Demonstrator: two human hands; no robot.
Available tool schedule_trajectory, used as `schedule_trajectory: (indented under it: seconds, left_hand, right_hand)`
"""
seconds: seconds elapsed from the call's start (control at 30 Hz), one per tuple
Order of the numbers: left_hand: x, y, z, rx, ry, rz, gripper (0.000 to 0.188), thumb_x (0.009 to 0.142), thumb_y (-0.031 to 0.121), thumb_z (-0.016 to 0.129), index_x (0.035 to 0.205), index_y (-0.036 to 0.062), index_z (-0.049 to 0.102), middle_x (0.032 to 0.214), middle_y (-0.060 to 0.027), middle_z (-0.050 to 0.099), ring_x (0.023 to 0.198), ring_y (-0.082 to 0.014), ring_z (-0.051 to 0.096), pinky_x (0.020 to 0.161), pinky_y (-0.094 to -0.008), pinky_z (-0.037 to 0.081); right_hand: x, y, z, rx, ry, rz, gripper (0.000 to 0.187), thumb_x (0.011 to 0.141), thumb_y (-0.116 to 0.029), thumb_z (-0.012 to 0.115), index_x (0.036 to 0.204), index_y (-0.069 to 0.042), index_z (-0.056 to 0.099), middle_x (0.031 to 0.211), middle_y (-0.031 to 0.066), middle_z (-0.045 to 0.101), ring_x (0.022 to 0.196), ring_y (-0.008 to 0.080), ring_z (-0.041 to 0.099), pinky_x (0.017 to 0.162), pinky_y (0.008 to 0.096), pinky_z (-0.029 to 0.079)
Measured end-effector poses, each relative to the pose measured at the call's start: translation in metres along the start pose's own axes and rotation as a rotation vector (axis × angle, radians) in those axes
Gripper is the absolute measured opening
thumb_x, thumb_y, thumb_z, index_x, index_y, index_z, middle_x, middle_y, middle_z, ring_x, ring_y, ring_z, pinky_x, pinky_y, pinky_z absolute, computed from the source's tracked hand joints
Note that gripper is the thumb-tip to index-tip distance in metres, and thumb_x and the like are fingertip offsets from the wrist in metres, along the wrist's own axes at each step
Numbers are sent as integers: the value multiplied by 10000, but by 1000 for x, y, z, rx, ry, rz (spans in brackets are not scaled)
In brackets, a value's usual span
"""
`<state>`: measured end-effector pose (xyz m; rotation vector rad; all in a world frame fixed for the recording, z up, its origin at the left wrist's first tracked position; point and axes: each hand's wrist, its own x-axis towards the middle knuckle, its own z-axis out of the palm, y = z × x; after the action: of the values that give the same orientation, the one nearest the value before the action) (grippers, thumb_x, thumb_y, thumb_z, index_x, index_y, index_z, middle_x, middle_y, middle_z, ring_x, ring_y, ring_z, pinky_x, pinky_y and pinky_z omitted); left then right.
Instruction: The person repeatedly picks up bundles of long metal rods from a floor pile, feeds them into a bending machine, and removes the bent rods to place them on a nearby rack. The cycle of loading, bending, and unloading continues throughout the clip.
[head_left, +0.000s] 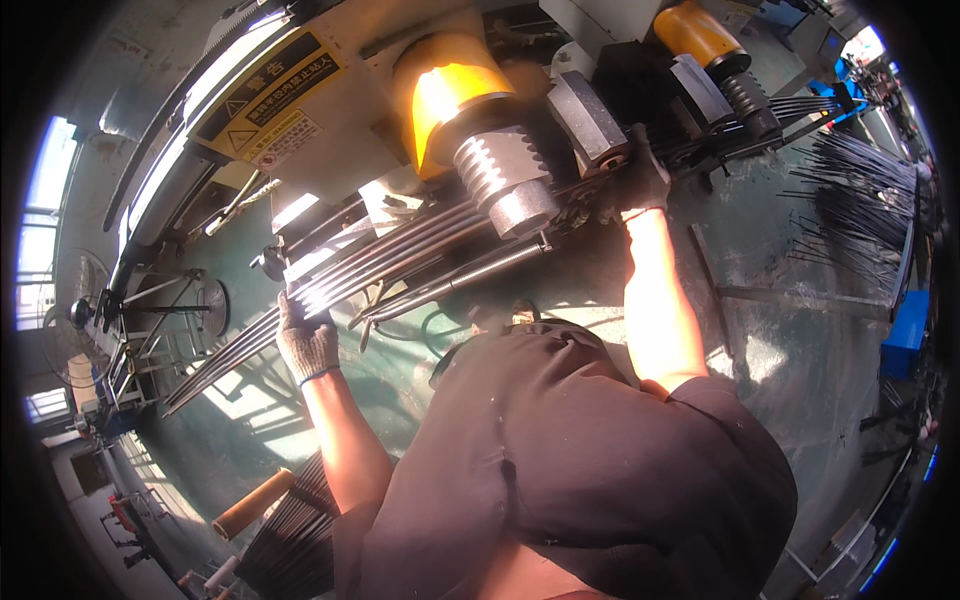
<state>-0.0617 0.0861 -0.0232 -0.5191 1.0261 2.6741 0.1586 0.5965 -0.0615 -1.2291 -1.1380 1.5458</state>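
Note:
A bundle of long thin metal rods [370, 265] runs from the lower left up toward a cream machine. My left hand [305, 340], in a grey knit glove, grips the bundle near its middle. My right hand [640, 180], in a dark glove, rests against the rods' far end beside a grey hexagonal machine head [588, 118]. A ribbed steel roller [505, 180] under a yellow housing [450, 90] sits just above the rods.
A second yellow-capped head [700, 35] feeds more rods [800, 105] at the upper right. Loose rods [865, 190] lie at the right. Another rod bundle [295, 540] and a tan cylinder [250, 505] sit at the lower left. A fan [75, 310] stands far left.

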Motion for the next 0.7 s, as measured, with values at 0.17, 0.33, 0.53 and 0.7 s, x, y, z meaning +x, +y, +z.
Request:
schedule_trajectory:
  seconds: [0.17,0.33,0.53,0.7]
  left_hand:
    - [-2,-31,1,-36,-89,-50,301,1034,173,663,1270,-14,661,1240,-154,725,1181,-291,683,1101,-465,526]
    - [-22,-50,15,137,-212,-143,425,1065,301,611,1358,-6,580,1367,-170,643,1276,-347,614,1158,-523,453]
    - [-30,-21,-1,506,-226,124,396,1072,298,584,1299,-26,595,1308,-217,666,1249,-384,624,1149,-538,465]
    - [-13,54,-44,-229,-68,-16,407,1096,323,522,1308,-19,582,1313,-221,655,1260,-398,615,1162,-568,449]
  right_hand:
    - [7,17,5,-144,70,-49,445,916,-379,797,968,59,742,916,105,739,834,182,679,780,353,550]
    - [-9,-44,0,327,-67,264,435,973,-381,744,1017,49,693,904,144,693,761,268,665,728,421,571]
    - [32,-31,-23,218,-209,413,606,957,-618,624,1010,-15,646,848,201,671,717,385,650,726,539,571]
    - [76,-10,-58,-23,-170,251,481,964,-532,613,1009,-61,695,901,175,702,798,358,685,729,520,569]
